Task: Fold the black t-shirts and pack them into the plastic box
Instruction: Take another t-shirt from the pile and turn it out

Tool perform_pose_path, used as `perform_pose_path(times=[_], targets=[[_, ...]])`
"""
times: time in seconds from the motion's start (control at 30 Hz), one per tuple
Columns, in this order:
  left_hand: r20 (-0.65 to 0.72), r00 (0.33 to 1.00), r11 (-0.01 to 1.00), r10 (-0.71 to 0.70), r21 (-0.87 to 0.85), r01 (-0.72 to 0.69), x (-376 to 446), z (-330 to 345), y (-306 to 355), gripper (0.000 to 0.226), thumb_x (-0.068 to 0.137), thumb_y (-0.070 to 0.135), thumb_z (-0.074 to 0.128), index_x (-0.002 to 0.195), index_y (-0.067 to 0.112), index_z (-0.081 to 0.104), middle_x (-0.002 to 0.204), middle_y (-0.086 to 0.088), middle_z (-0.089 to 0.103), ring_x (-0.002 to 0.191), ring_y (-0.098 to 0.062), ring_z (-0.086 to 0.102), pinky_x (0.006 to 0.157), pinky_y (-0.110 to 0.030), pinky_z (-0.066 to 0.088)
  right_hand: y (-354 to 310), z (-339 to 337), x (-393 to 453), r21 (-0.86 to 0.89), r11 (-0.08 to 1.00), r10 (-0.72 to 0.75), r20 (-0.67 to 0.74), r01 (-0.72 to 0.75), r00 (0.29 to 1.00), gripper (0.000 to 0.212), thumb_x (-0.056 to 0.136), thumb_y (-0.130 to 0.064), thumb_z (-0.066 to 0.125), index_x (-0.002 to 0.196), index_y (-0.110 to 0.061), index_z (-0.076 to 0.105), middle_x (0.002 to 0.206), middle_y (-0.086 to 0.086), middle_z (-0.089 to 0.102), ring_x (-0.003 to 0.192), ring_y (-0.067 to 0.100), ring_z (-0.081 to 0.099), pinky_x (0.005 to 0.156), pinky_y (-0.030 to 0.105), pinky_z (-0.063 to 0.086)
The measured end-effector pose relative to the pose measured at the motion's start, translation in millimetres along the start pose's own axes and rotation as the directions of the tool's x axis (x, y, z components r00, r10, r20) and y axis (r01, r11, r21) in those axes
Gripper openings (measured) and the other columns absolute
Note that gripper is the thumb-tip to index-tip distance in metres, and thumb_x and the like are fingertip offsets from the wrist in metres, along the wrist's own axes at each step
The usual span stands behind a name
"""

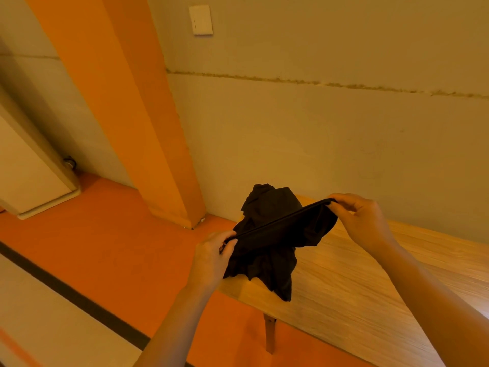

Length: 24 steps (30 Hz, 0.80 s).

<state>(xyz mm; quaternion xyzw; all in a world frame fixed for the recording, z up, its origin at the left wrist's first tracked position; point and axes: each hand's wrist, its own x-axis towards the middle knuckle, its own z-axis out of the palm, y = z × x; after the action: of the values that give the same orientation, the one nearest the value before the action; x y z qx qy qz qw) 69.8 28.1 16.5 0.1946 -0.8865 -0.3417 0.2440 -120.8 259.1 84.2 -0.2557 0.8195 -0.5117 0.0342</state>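
Note:
A crumpled black t-shirt (275, 234) hangs bunched over the left end of the wooden table (370, 287). One hem edge is stretched taut between my hands. My left hand (211, 258) pinches the lower left end of that edge, just off the table's corner. My right hand (360, 221) pinches the upper right end above the tabletop. The rest of the cloth sags in folds onto the table and over its edge. No plastic box is in view.
The table stands against a beige wall (317, 128) with an orange pillar (137, 115) to its left. An orange floor (105, 234) lies left of the table. A white cabinet (29, 168) stands at far left. One table leg (270, 335) shows below.

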Motion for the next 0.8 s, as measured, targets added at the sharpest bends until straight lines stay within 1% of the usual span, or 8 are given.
perform_pose_path(times=[0.13, 0.2, 0.27, 0.33, 0.47, 0.6, 0.7, 0.8], targets=[[-0.05, 0.995, 0.994, -0.091, -0.067, 0.088, 0, -8, 7, 0.013, 0.09, 0.018, 0.065, 0.101, 0.021, 0.072, 0.089, 0.013, 0.066, 0.082, 0.003, 0.061, 0.071, -0.012, 0.05, 6, -1, -2, -0.052, 0.999, 0.018, 0.046, -0.016, 0.999, 0.016, 0.093, -0.016, 0.059, 0.103, -0.023, 0.07, 0.099, -0.01, 0.067, 0.093, -0.001, 0.059, 0.083, 0.017, 0.044], [-0.101, 0.985, 0.985, -0.141, -0.115, 0.129, 3, -14, 13, 0.009, 0.089, 0.017, 0.066, 0.093, 0.025, 0.069, 0.08, 0.019, 0.063, 0.079, 0.007, 0.059, 0.065, -0.01, 0.046, 8, -3, -3, -0.122, 0.993, 0.011, 0.093, 0.0, 0.996, 0.021, 0.093, -0.017, 0.059, 0.111, -0.018, 0.07, 0.105, -0.008, 0.067, 0.096, -0.003, 0.057, 0.085, 0.01, 0.042], [-0.121, 0.982, 0.984, -0.147, -0.121, 0.132, 11, -19, 16, 0.008, 0.089, 0.018, 0.066, 0.092, 0.026, 0.068, 0.077, 0.018, 0.061, 0.076, 0.003, 0.059, 0.061, -0.01, 0.044, 10, -6, -3, -0.193, 0.981, 0.021, 0.156, 0.009, 0.988, 0.026, 0.093, -0.018, 0.059, 0.117, -0.014, 0.068, 0.112, -0.007, 0.066, 0.105, -0.001, 0.053, 0.084, 0.006, 0.038], [-0.105, 0.983, 0.985, -0.147, -0.108, 0.136, 20, -26, 18, 0.006, 0.09, 0.021, 0.066, 0.093, 0.024, 0.07, 0.078, 0.014, 0.064, 0.073, -0.004, 0.06, 0.061, -0.014, 0.046, 11, -9, -3, -0.252, 0.967, 0.029, 0.216, 0.027, 0.976, 0.028, 0.094, -0.019, 0.059, 0.119, -0.013, 0.067, 0.116, -0.005, 0.066, 0.108, 0.0, 0.051, 0.086, 0.009, 0.036], [-0.095, 0.989, 0.989, -0.113, -0.107, 0.103, 38, -42, 27, 0.004, 0.091, 0.023, 0.064, 0.091, 0.025, 0.068, 0.077, 0.013, 0.065, 0.073, -0.002, 0.062, 0.064, -0.018, 0.05, 10, -15, -5, -0.331, 0.937, -0.021, 0.26, 0.11, 0.965, 0.028, 0.094, -0.02, 0.057, 0.12, -0.014, 0.065, 0.109, -0.004, 0.069, 0.1, 0.004, 0.058, 0.073, -0.001, 0.039], [-0.101, 0.989, 0.987, -0.108, -0.134, 0.094, 51, -53, 39, 0.002, 0.088, 0.022, 0.067, 0.09, 0.022, 0.069, 0.076, 0.011, 0.064, 0.069, 0.001, 0.06, 0.064, -0.016, 0.049, 5, -25, -7, -0.333, 0.941, 0.035, 0.255, 0.054, 0.966, 0.012, 0.091, -0.025, 0.062, 0.103, -0.024, 0.062, 0.098, -0.011, 0.068, 0.078, -0.003, 0.061, 0.061, 0.005, 0.041], [0.006, 0.992, 0.968, -0.124, -0.22, 0.122, 57, -52, 48, 0.003, 0.086, 0.02, 0.069, 0.085, 0.023, 0.069, 0.07, 0.008, 0.064, 0.055, -0.008, 0.059, 0.057, -0.022, 0.05, 0, -32, -11, -0.286, 0.958, 0.056, 0.269, 0.025, 0.962, 0.009, 0.087, -0.024, 0.068, 0.083, -0.032, 0.066, 0.086, -0.017, 0.069, 0.081, -0.01, 0.061, 0.067, 0.004, 0.041], [0.113, 0.991, 0.975, -0.078, -0.199, 0.1, 67, -40, 59, 0.013, 0.087, 0.018, 0.069, 0.081, 0.029, 0.068, 0.076, 0.009, 0.067, 0.062, -0.005, 0.064, 0.059, -0.015, 0.047, -3, -35, -18, -0.244, 0.97, 0.064, 0.249, -0.001, 0.966, 0.013, 0.083, -0.023, 0.071, 0.078, -0.034, 0.067, 0.081, -0.021, 0.068, 0.082, -0.013, 0.059, 0.069, 0.001, 0.039]])
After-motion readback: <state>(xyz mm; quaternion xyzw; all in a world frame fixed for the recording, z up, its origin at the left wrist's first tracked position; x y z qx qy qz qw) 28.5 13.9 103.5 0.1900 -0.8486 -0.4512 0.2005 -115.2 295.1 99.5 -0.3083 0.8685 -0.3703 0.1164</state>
